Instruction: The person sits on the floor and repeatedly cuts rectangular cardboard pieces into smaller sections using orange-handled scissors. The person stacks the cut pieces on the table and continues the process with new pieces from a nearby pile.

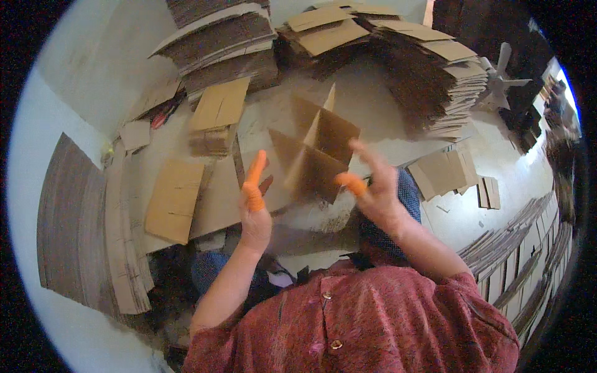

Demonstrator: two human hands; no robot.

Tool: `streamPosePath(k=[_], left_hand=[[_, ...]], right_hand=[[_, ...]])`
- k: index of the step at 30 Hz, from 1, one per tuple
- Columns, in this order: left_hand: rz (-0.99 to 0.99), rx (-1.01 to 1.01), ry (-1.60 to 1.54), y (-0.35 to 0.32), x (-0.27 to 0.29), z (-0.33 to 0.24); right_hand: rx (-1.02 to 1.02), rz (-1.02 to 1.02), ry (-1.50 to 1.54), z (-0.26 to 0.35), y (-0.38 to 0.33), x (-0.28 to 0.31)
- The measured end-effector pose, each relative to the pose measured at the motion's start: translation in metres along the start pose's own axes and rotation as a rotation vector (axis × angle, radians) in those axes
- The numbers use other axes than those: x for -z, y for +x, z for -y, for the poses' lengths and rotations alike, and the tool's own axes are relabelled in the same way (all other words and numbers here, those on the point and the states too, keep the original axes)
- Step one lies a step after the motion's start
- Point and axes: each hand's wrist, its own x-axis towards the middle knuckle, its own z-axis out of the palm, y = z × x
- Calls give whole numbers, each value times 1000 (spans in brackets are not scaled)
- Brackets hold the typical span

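Note:
A brown cardboard partition (329,133), made of thin panels slotted crosswise through one another, stands in front of me and is slightly blurred. My left hand (255,208) is raised to its left, apart from it, with the fingers stretched out and orange wraps on the thumb and a finger. On the other side, my right hand (380,189) has its fingers spread beside the partition's right edge, an orange wrap on the thumb. Whether its fingertips touch the panels I cannot tell. Left of my left hand lies a stack of slotted cardboard pieces (176,198).
Another slotted stack (219,109) sits farther back. Tall cardboard piles (429,74) rise behind the partition, and more (230,43) at the back left. Loose pieces (443,168) lie at right, near rows of assembled partitions (528,248). A white fan (501,78) stands at far right.

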Motion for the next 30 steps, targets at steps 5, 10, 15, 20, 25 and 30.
streamPosePath(k=[5,10,15,20,25,30], left_hand=[[188,104,-437,6,-53,2],[359,124,-459,-17,-80,0],[284,46,-365,-29,-77,3],[186,29,139,-28,-27,31],[24,-188,619,40,33,64],[0,-136,1123,119,121,106]], right_hand=[[-320,-189,52,-51,32,-10],[-614,547,521,8,26,2],[-275,70,209,30,37,63],[324,-275,-540,31,131,131],[56,-30,-1121,-106,206,178],[-318,301,-1168,-122,211,149]])
